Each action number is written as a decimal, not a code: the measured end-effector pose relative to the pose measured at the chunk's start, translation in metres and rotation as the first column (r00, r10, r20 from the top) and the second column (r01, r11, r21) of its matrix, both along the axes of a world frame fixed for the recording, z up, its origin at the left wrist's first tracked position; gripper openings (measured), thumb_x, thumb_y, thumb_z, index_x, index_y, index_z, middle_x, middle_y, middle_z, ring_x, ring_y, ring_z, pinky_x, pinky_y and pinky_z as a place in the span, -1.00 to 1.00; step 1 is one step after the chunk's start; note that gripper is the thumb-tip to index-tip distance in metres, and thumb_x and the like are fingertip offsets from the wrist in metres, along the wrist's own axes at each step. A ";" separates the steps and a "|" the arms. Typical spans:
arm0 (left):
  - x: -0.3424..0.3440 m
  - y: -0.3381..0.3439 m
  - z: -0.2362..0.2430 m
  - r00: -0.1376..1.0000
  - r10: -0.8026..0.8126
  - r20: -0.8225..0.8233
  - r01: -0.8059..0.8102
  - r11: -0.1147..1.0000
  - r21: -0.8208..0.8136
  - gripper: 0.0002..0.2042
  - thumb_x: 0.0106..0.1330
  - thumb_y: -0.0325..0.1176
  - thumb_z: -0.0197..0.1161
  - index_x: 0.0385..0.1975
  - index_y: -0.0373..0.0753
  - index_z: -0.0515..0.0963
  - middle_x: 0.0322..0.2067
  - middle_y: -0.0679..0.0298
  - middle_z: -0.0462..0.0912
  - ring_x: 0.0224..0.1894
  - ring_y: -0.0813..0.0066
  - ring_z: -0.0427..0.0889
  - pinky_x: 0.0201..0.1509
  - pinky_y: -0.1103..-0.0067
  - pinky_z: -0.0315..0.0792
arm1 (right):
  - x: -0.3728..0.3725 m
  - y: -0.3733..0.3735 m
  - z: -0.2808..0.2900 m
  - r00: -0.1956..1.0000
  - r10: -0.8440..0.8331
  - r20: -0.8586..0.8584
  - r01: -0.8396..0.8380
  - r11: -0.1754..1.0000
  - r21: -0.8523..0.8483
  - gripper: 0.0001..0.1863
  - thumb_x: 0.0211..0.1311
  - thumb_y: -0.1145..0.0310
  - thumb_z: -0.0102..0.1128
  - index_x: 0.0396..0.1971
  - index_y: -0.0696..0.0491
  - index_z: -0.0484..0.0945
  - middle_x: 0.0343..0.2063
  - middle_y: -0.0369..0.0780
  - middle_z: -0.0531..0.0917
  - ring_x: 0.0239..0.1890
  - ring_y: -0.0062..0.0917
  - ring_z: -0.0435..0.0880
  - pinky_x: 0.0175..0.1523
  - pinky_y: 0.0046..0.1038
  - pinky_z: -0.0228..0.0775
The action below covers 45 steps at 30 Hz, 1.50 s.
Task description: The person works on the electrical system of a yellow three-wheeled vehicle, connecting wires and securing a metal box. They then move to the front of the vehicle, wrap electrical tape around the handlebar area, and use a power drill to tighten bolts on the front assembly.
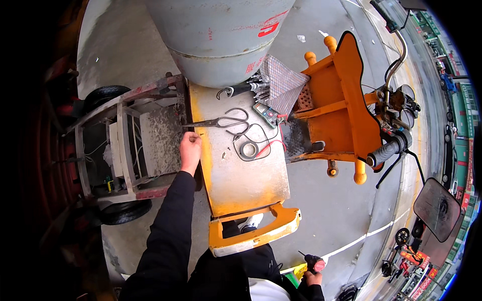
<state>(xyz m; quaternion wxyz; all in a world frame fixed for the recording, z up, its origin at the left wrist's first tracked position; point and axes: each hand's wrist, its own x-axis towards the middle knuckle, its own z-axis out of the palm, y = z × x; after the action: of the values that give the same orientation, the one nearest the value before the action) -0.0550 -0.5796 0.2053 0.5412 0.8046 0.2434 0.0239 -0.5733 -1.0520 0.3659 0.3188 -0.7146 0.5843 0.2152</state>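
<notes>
The power drill point(314, 263) is beyond the near right corner of the seat board point(246, 185), wrapped by the right hand point(314, 279). At the left edge, the left hand point(191, 151) bunches its fingertips, contents unclear; a nudge could knock the overhanging scissors point(219, 122) off.

At 12 o'clock the upper edge cuts off the cylindrical grey metal drum point(216, 42); at 5, the bare right hand point(314, 279) hides part of the red-and-black drill point(316, 264); at 9, anything within the bare left hand point(191, 152) is indiscernible.
</notes>
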 end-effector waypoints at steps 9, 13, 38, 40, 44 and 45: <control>0.013 -0.008 0.014 0.947 -0.303 -0.104 0.318 0.860 0.400 -0.77 0.15 -0.29 0.37 -0.30 -0.24 0.53 -0.21 0.13 0.58 -0.16 0.07 0.58 -0.14 0.27 0.47 | 0.011 -0.011 -0.009 0.991 0.123 -0.062 -0.126 0.990 -0.061 -0.75 -0.06 0.49 0.26 -0.40 0.37 0.61 -0.55 -0.08 0.68 -0.55 -0.36 0.69 -0.40 -0.37 0.57; 0.013 -0.011 0.021 0.915 -0.402 -0.034 0.370 0.805 0.463 -0.84 0.19 -0.34 0.30 -0.34 -0.23 0.49 -0.30 0.10 0.58 -0.21 0.03 0.58 -0.18 0.26 0.47 | -0.001 -0.023 -0.025 0.990 0.130 -0.061 -0.133 0.990 -0.055 -0.76 -0.05 0.50 0.25 -0.40 0.37 0.59 -0.54 -0.08 0.67 -0.58 -0.36 0.69 -0.42 -0.38 0.57; -0.077 -0.128 0.236 0.973 -0.220 -0.073 0.169 0.888 -0.428 -0.93 0.26 -0.55 0.14 -0.30 -0.39 0.46 -0.45 0.22 0.53 -0.47 0.45 0.57 -0.37 0.53 0.54 | 0.011 -0.167 -0.090 0.970 -0.234 0.068 0.243 0.950 -0.196 -0.73 -0.12 0.34 0.34 -0.49 0.28 0.66 -0.57 -0.08 0.70 -0.49 -0.34 0.75 -0.30 -0.34 0.61; -0.115 -0.180 0.285 0.966 -0.256 0.025 0.228 0.807 -0.545 -0.93 0.26 -0.53 0.14 -0.30 -0.35 0.46 -0.46 0.25 0.51 -0.44 0.46 0.54 -0.33 0.55 0.52 | 0.035 -0.214 -0.073 0.943 -0.275 0.187 0.306 0.937 -0.170 -0.73 -0.13 0.35 0.35 -0.49 0.28 0.66 -0.57 -0.06 0.71 -0.49 -0.35 0.75 -0.31 -0.35 0.60; -0.183 -0.334 0.327 0.950 -0.313 -0.010 0.182 0.576 -0.797 -0.94 0.30 -0.52 0.16 -0.28 -0.31 0.49 -0.46 0.25 0.55 -0.41 0.45 0.57 -0.32 0.55 0.55 | 0.091 -0.305 0.010 0.802 -0.178 0.570 0.282 0.954 -0.099 -0.80 -0.06 0.40 0.25 -0.55 0.27 0.61 -0.65 -0.15 0.65 -0.57 -0.44 0.69 -0.38 -0.36 0.52; -0.196 -0.380 0.328 0.934 -0.351 -0.065 0.130 0.504 -0.854 -0.94 0.31 -0.52 0.16 -0.27 -0.31 0.49 -0.45 0.23 0.57 -0.39 0.44 0.59 -0.31 0.54 0.56 | 0.106 -0.323 0.045 0.737 -0.055 0.674 0.237 0.954 -0.181 -0.81 -0.05 0.38 0.26 -0.55 0.24 0.60 -0.65 -0.17 0.65 -0.55 -0.47 0.68 -0.36 -0.38 0.50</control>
<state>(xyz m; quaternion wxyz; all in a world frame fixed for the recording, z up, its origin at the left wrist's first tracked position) -0.2512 -0.9593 0.5336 0.8248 0.4696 0.1704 -0.2647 -0.4668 -1.3749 0.4109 0.4266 -0.7303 0.5106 -0.1547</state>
